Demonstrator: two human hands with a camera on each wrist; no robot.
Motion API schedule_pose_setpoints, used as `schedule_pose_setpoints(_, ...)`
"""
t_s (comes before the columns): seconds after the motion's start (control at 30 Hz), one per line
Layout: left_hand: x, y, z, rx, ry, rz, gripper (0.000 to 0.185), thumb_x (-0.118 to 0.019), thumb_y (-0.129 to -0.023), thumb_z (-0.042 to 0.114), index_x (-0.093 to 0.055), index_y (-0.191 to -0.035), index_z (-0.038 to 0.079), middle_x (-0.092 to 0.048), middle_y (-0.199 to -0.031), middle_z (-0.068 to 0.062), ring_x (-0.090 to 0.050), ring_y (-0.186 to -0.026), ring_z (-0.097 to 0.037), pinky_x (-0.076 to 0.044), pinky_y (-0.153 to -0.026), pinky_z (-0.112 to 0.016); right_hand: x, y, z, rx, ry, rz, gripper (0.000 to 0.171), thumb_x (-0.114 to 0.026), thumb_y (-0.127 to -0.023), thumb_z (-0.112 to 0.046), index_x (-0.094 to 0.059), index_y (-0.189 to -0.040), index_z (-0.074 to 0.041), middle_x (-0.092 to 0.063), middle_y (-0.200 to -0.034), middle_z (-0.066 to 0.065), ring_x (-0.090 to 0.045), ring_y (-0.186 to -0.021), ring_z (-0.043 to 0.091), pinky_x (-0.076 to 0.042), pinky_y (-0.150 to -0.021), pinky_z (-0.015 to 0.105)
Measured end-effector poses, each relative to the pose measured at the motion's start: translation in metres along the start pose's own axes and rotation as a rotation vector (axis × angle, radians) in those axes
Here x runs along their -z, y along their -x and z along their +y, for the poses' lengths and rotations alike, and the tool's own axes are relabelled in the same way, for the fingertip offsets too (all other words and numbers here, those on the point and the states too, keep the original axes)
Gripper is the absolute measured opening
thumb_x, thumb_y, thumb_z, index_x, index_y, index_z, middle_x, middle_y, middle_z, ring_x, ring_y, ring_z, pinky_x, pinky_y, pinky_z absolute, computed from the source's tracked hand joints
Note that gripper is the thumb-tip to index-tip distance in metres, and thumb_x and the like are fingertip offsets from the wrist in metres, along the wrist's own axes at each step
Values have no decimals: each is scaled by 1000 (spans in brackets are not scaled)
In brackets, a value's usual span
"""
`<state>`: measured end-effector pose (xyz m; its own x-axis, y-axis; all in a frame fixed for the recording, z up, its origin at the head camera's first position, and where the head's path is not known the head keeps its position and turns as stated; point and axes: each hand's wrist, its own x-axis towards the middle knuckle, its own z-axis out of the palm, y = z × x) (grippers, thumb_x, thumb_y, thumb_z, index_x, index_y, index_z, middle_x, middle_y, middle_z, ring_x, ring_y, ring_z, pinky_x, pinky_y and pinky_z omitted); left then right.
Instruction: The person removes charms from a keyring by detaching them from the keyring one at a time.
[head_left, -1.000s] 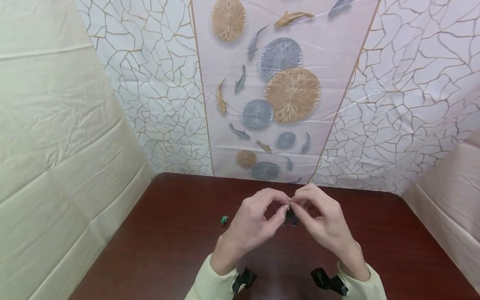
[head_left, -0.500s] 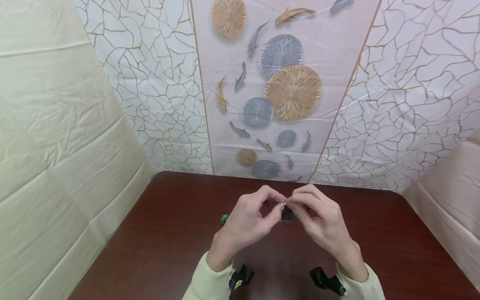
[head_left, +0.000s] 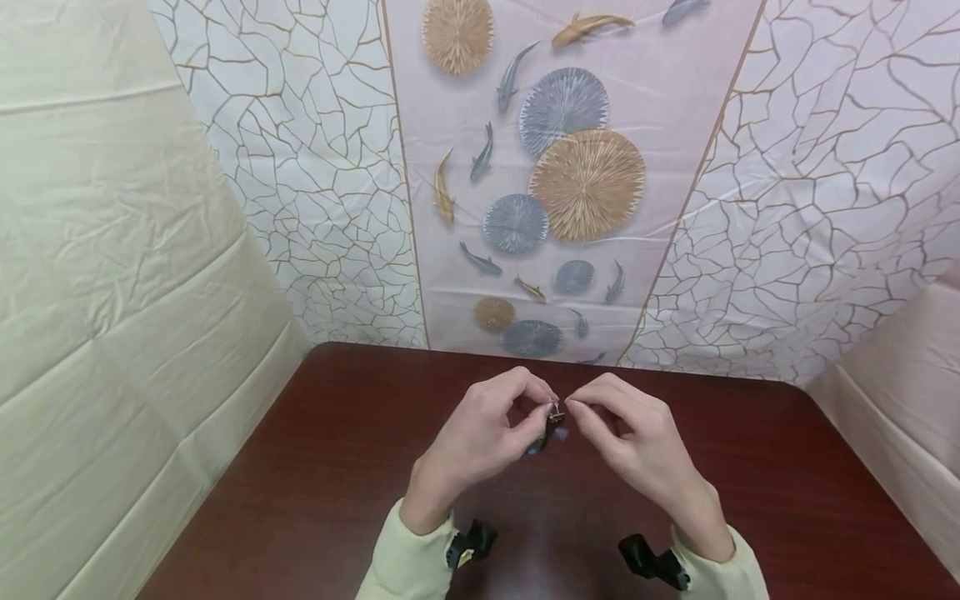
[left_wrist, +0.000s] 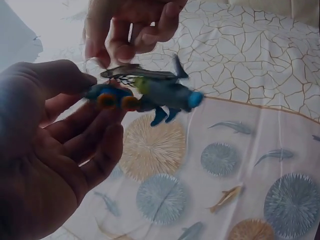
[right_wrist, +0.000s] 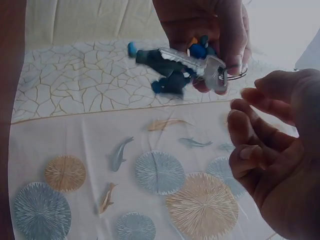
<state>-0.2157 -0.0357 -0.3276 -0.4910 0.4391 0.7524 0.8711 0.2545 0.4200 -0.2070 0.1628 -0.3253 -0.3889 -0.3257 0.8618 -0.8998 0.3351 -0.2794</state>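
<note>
My left hand [head_left: 480, 429] pinches a metal key ring [right_wrist: 240, 75] between thumb and forefinger. From the ring hang a silver key [right_wrist: 214, 72] and a small dark toy-figure keychain [left_wrist: 167, 95] with blue, green and orange parts. In the left wrist view the key lies nearly edge-on along the figure. Just right of the ring is my right hand [head_left: 637, 425], its thumb and forefinger tips close together with nothing seen between them. Its other fingers are loosely curled in the right wrist view. Both hands are raised over the table.
A dark red-brown wooden table [head_left: 315, 517] lies below the hands. Behind it hangs a patterned cloth [head_left: 585, 183] with printed fish and round shapes, and a cream cloth [head_left: 135, 292] borders the left side. Black wrist-worn cameras [head_left: 472, 544] sit at both cuffs.
My left hand has moved left with the key ring, key and figure. The right fingertips have come away from the ring. A small green object on the table is now hidden behind the left hand.
</note>
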Motion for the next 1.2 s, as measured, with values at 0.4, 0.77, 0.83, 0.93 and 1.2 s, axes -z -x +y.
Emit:
schedule_pose_setpoints(0.4, -4, 2, 1, 48, -123, -63, 7, -68, -89, 5, -66, -93, 9, -68, -88, 0, -60, -76, -5, -49, -71, -12, 0, 11, 10, -102, 32, -155, 26, -73, -82, 2, -68, -90, -22, -55, -77, -15, -46, -62, -3, -37, -55, 9)
schedule_pose_setpoints(0.77, -4, 0, -4, 5, -171, -61, 8, -70, -87, 5, -67, -93, 10, -69, -91, 2, -64, -87, -8, -51, -80, -18, 3, 10, 6, -147, 79, -198, 23, -72, -84, -1, -67, -90, -22, -58, -77, -14, -49, -64, -3, -40, -56, 10)
schedule_pose_setpoints(0.83, -4, 0, -5, 7, -168, -53, 8, -70, -87, 6, -67, -93, 10, -68, -91, 1, -64, -86, -8, -52, -78, -18, 3, 10, 6, -153, 79, -200, 22, -72, -85, -1, -67, -89, -22, -57, -77, -15, -49, -64, -3, -40, -56, 11)
schedule_pose_setpoints(0.93, -2, 1, -6, 26, -152, -41, 6, -70, -88, 7, -66, -92, 9, -66, -90, 1, -62, -82, -8, -52, -74, -20, 4, 10, 6, -166, 74, -212, 20, -71, -86, -1, -67, -88, -21, -57, -76, -16, -49, -64, -4, -40, -56, 11)
schedule_pose_setpoints(1.2, 0, 3, -8, 82, -103, -53, 7, -69, -89, 8, -65, -92, 12, -65, -86, 4, -56, -74, -3, -50, -68, -15, 4, 10, 7, -198, 2, -225, 19, -69, -87, -2, -67, -87, -21, -56, -74, -15, -51, -64, -3, -41, -53, 12)
